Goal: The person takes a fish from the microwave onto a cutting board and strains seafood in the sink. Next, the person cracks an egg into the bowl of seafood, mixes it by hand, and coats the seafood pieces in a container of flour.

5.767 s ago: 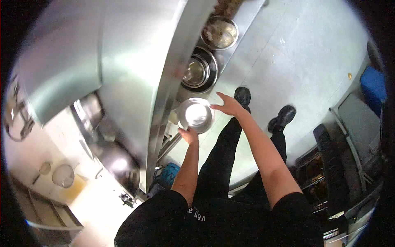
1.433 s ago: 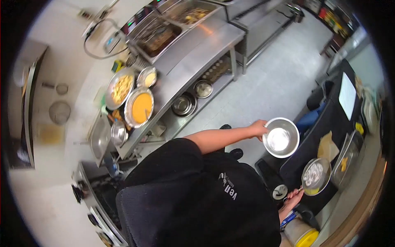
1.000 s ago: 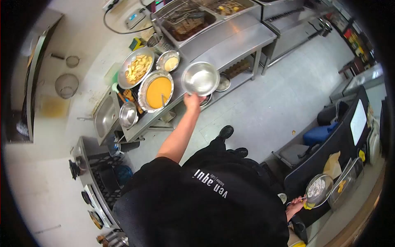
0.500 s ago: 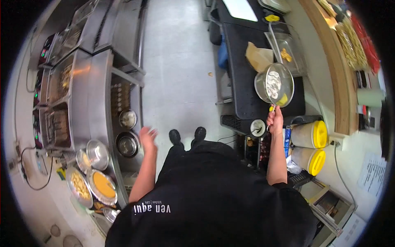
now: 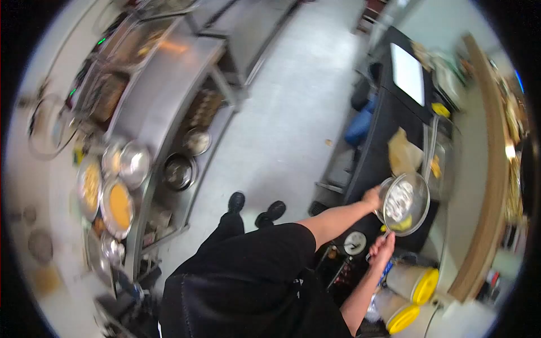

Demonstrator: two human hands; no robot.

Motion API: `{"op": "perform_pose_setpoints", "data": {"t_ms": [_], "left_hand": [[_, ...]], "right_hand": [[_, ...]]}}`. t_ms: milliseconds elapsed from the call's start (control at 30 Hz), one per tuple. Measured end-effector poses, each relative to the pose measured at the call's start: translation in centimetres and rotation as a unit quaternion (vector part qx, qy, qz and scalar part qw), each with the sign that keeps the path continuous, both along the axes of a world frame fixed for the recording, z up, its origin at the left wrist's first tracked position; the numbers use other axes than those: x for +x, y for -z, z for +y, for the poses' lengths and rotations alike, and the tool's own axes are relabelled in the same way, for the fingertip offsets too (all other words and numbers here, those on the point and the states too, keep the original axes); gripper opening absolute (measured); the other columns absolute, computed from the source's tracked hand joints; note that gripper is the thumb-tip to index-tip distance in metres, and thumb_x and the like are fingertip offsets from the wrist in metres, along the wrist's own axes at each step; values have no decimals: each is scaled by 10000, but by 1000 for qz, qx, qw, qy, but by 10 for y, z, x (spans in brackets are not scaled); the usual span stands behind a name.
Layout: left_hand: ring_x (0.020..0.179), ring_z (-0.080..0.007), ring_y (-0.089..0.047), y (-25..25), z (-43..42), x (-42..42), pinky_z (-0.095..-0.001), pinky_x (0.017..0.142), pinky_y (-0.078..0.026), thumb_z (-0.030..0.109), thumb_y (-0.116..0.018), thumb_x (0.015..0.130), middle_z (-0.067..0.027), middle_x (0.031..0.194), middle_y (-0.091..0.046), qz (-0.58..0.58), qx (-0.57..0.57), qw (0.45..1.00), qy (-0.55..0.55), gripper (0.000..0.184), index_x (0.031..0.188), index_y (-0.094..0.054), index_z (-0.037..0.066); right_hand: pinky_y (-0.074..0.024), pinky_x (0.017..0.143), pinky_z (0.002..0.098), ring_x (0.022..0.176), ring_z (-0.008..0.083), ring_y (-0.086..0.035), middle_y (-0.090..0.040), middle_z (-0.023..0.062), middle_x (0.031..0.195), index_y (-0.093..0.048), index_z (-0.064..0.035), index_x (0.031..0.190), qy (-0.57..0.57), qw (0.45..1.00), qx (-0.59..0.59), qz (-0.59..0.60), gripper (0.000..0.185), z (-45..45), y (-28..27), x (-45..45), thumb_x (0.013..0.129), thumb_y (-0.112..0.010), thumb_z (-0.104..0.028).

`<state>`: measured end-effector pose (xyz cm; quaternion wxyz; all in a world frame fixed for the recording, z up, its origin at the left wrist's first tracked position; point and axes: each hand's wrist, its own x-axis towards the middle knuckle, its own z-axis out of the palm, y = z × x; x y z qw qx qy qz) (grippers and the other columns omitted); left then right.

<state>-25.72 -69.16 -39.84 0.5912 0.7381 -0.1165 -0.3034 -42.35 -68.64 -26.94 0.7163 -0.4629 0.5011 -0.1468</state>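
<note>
Metal strainer [image 5: 417, 198] with white-coated pieces [image 5: 399, 201] lies just beyond right hand [image 5: 383, 246], which holds its handle firmly, while left hand [image 5: 372, 198] touches the bowl [image 5: 385, 188] beneath, its grip unclear.

Wide-angle head view under bright, cool light, with the source out of view. Pale sheen lies along the floor [image 5: 287, 112]; a warm orange reflection marks the steel counter [image 5: 163, 73], and white glare fills the empty steel bowl [image 5: 135, 163]. Motion blur softens the left side, including the wall [image 5: 56, 197]. Straight edges bow strongly toward the rim, where the circular field darkens to black corners with a bluish fringe.
</note>
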Motion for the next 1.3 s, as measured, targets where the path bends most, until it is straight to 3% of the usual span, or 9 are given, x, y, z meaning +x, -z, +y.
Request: {"op": "perform_pose_setpoints", "data": {"t_ms": [167,300,567,733,900,967,1100,1167,1300], "left_hand": [[862,-245,-632,-90,150,34,-381,611,-577,48,-600,797,-113,1093,-587,263,-164,951,11,571,1321,-389,128],[858,-220,-635,-131,298,47,-356,624,-575,48,-593,804,-117,1100,-582,238,-196,951,-41,604,1348,-343,125],[1053,-195,-554,-244,657,-37,-348,760,-546,40,-564,843,-88,1213,-525,10,-249,913,-323,549,1343,-356,127],[1039,-235,-569,-282,894,-170,-380,703,-566,-2,-502,849,-99,1178,-541,0,-217,780,-588,525,1335,-342,111],[972,-270,-587,-255,1148,-319,-362,557,-553,-31,-466,814,-194,1214,-473,-123,42,660,-740,613,1370,-305,174],[830,-339,-591,-250,1214,-365,-385,609,-524,-74,-482,757,-227,1250,-417,-238,436,530,-688,775,1393,-282,322],[814,-355,-574,-204,1331,-411,-394,658,-520,-69,-509,744,-245,1266,-391,-213,637,501,-545,874,1381,-230,459],[794,-321,-568,-174,1364,-431,-394,693,-512,-60,-524,740,-237,1292,-377,-143,768,501,-373,908,1375,-192,499],[786,-328,-548,-155,1392,-448,-367,623,-553,-83,-498,730,-203,1265,-374,-153,772,497,-366,906,1356,-224,512]], "right_hand": [[-255,257,231,279,93,-317,-378,12,427,-488,-91,1021,-227,969,-98,-16,362,33,-36,2,954,-390,-433],[-258,257,231,279,91,-308,-388,22,446,-454,-96,892,-382,922,-41,-42,337,98,-60,42,958,-390,-421],[-285,334,204,380,63,-327,-407,-2,544,-430,-47,1118,-698,701,-45,-138,249,391,-166,121,936,-489,-206],[-301,366,205,430,50,-324,-418,11,639,-388,-55,1161,-809,542,141,-180,305,641,-198,75,915,-518,-179],[-299,369,201,439,48,-319,-403,1,649,-386,-68,1167,-841,470,214,-159,286,865,-200,1,924,-496,-172],[-287,361,194,431,42,-309,-391,-6,647,-382,-81,1172,-850,466,201,-140,282,927,-190,-27,929,-489,-174],[-277,362,195,437,43,-318,-394,-16,645,-395,-97,1133,-865,465,143,-121,217,1022,-172,-62,929,-457,-136],[-284,365,206,440,50,-330,-403,-16,646,-402,-96,1098,-869,469,125,-95,182,1056,-154,-72,924,-448,-123],[-284,363,214,444,54,-337,-409,-8,645,-409,-93,1076,-880,457,78,-100,154,1110,-132,-83,925,-430,-115]]}}
